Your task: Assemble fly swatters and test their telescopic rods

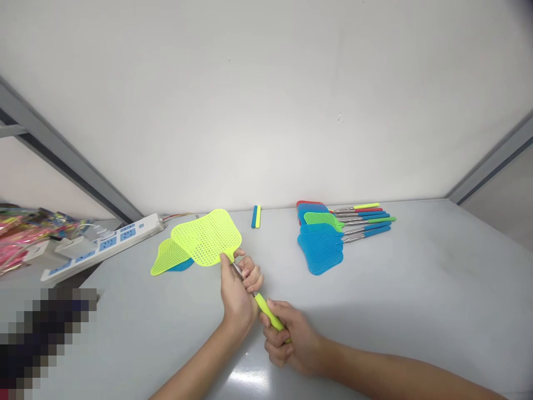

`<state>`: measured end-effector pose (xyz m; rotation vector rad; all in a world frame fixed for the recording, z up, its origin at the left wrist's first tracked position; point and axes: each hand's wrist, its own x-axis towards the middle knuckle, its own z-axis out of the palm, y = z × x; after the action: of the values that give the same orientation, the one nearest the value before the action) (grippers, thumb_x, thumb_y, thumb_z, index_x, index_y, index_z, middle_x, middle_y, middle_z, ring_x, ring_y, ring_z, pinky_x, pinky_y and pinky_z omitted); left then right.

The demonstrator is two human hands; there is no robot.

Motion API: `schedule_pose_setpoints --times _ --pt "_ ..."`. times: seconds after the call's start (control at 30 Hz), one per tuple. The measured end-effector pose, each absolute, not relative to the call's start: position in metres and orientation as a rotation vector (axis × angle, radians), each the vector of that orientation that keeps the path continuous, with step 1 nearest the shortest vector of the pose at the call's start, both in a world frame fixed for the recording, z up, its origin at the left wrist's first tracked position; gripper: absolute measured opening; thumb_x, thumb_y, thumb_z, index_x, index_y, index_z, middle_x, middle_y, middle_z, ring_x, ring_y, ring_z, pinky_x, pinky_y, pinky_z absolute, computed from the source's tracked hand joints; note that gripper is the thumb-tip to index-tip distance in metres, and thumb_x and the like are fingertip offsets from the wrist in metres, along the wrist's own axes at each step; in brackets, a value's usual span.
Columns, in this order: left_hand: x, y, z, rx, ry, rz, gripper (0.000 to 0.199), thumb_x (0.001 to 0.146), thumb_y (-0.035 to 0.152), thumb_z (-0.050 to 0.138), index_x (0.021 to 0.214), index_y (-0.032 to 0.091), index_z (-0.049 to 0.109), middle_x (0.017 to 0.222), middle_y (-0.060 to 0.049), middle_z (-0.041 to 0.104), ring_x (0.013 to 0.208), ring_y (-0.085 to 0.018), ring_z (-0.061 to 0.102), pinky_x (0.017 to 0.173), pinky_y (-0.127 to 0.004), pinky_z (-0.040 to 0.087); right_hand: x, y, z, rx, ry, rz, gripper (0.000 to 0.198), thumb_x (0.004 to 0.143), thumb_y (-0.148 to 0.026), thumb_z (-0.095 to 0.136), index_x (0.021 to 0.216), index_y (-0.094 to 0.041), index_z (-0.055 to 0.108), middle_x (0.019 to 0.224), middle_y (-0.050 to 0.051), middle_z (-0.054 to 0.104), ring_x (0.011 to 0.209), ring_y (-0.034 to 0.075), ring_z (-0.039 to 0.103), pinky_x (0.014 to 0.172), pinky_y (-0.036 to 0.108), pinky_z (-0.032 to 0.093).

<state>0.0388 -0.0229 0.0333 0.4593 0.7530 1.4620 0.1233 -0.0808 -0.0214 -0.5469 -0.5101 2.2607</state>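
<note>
A yellow fly swatter [208, 238] is held tilted above the table, its perforated head up and to the left. My left hand [240, 286] is closed around its metal shaft, just below the head. Lower down, my right hand [289, 336] wraps round the yellow grip. Behind the held head lie another yellow swatter head [170, 255] and a blue one [182, 266], partly hidden. To the right, several swatters in a row overlap on the table, among them a blue swatter [320, 250] in front and a green swatter [322, 221].
Two loose handle sleeves, a blue one [254, 216] and a yellow one [258, 216], lie near the wall. A white power strip [112, 244] with plugs runs along the left edge. Colourful plastic packages [25, 233] are heaped at far left. Grey metal frames flank the table [395, 300].
</note>
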Motion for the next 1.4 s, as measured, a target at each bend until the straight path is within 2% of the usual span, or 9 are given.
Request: schedule_pose_setpoints --times 0.23,0.4,0.63,0.77,0.93,1.13,1.23,1.3,1.4 --pt "0.048 -0.011 0.03 0.642 0.818 1.378 0.028 0.075 0.044 0.047 0.069 0.017 0.045 0.048 0.008 0.027 0.031 -0.001 0.02 0.029 -0.012 0.018 0.122 -0.081 -0.02 -0.541 -0.563 2.16 0.024 0.077 -0.039 0.043 0.064 -0.019 0.036 0.037 -0.011 0.022 0.028 0.003 0.016 0.034 0.018 0.014" --pt "0.044 -0.002 0.033 0.824 0.79 1.206 0.027 0.075 0.039 0.048 0.067 0.014 0.05 0.049 0.005 0.037 0.038 -0.005 0.037 0.037 -0.018 0.033 0.121 -0.078 -0.018 -0.504 -0.591 2.187 0.025 0.076 -0.035 0.048 0.064 -0.02 0.033 0.04 -0.01 0.027 0.032 0.004 0.021 0.035 0.018 0.015" --pt "0.032 0.025 0.061 0.829 0.67 1.277 0.02 0.076 0.03 0.05 0.088 0.015 0.057 0.086 -0.005 0.057 0.063 -0.012 0.054 0.054 -0.023 0.044 0.122 -0.074 -0.012 -0.471 -0.552 2.217 0.012 0.079 -0.028 0.047 0.073 -0.018 0.045 0.043 -0.008 0.028 0.036 0.004 0.021 0.038 0.02 0.013" --pt "0.034 0.042 0.072 0.75 0.536 1.217 0.021 0.078 0.024 0.048 0.093 0.012 0.058 0.089 -0.008 0.06 0.075 -0.015 0.057 0.062 -0.024 0.046 0.123 -0.074 -0.015 -0.477 -0.565 2.258 0.027 0.08 -0.029 0.043 0.058 -0.014 0.045 0.04 -0.007 0.026 0.035 0.004 0.021 0.038 0.021 0.012" --pt "0.034 0.054 0.083 0.847 0.5 1.001 0.023 0.076 0.019 0.049 0.095 0.011 0.059 0.091 -0.009 0.062 0.086 -0.02 0.057 0.076 -0.029 0.044 0.125 -0.072 -0.02 -0.458 -0.598 2.317 0.045 0.081 -0.032 0.041 0.042 -0.016 0.028 0.035 -0.007 0.021 0.032 0.004 0.019 0.036 0.021 0.01" --pt "0.037 0.069 0.103 0.901 0.267 1.062 0.039 0.076 0.039 0.035 0.091 0.013 0.061 0.104 -0.008 0.057 0.1 -0.025 0.049 0.083 -0.036 0.04 0.127 -0.069 -0.022 -0.4 -0.651 2.408 0.045 0.082 -0.033 0.037 0.042 -0.017 0.024 0.033 -0.008 0.019 0.029 0.005 0.016 0.033 0.02 0.009" --pt "0.048 0.076 0.102 0.916 0.093 1.242 0.043 0.076 0.038 0.026 0.061 0.018 0.061 0.076 -0.004 0.061 0.085 -0.019 0.054 0.086 -0.035 0.037 0.127 -0.069 -0.024 -0.371 -0.652 2.418 0.045 0.082 -0.033 0.037 0.042 -0.017 0.023 0.032 -0.008 0.019 0.028 0.005 0.016 0.032 0.02 0.009" --pt "0.056 0.079 0.098 0.932 0.036 1.298 0.046 0.076 0.037 0.023 0.043 0.02 0.05 0.05 -0.002 0.051 0.065 -0.014 0.054 0.087 -0.033 0.036 0.127 -0.069 -0.025 -0.357 -0.651 2.42 0.046 0.082 -0.032 0.038 0.041 -0.017 0.024 0.031 -0.008 0.019 0.027 0.004 0.016 0.031 0.019 0.01" --pt "0.064 0.084 0.094 0.926 0.002 1.333 0.047 0.075 0.039 0.021 0.036 0.02 0.037 0.039 0.0 0.034 0.049 -0.012 0.045 0.082 -0.033 0.038 0.125 -0.069 -0.027 -0.341 -0.642 2.426 0.046 0.082 -0.032 0.038 0.041 -0.017 0.024 0.03 -0.008 0.019 0.026 0.005 0.016 0.03 0.019 0.011"
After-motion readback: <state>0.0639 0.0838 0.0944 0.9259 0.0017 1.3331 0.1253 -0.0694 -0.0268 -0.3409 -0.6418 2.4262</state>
